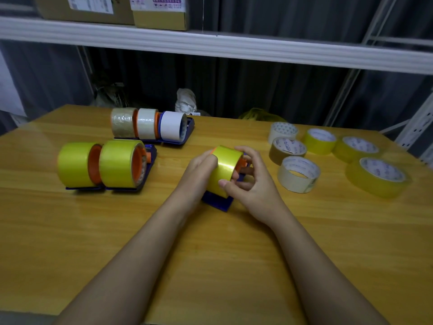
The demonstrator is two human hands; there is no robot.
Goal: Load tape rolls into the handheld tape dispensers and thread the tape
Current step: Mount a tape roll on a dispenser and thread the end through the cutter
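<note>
Wooden table, frame centre: the left hand grips the yellow roll on the blue dispenser; the right hand pinches its right-pointing end.

Six loaded tape dispensers are counted on the wooden table: three at the back, two at left, one at centre. Six loose tape rolls are seen at right. Two cardboard boxes are shelved above.
</note>
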